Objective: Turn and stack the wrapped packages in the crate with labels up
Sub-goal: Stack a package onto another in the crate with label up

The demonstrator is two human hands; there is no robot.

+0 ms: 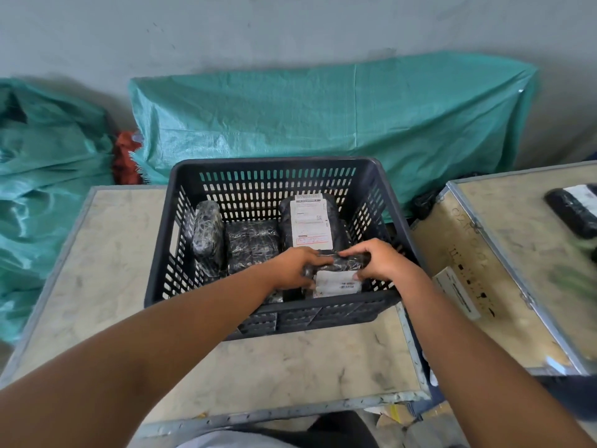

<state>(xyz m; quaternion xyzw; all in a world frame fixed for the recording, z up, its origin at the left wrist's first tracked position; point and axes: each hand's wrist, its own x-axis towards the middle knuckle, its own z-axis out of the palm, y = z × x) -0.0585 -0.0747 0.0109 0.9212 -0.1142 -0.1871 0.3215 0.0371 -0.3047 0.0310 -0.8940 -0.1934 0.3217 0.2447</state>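
A dark slotted plastic crate (271,166) stands on a pale table. Inside it, my left hand (295,268) and my right hand (379,258) both grip a black wrapped package (337,278) at the near right, its white label facing me. Behind it lies a larger black package with its label up (311,226). A black package without a visible label (252,244) lies in the middle. Another one (206,236) stands on edge against the left wall.
The table (106,253) has a metal edge. To the right sits a metal-edged case (504,263) with a further black package (571,210) on top. Green woven sacks (323,114) lean against the wall behind, with a red bag (126,156) between them.
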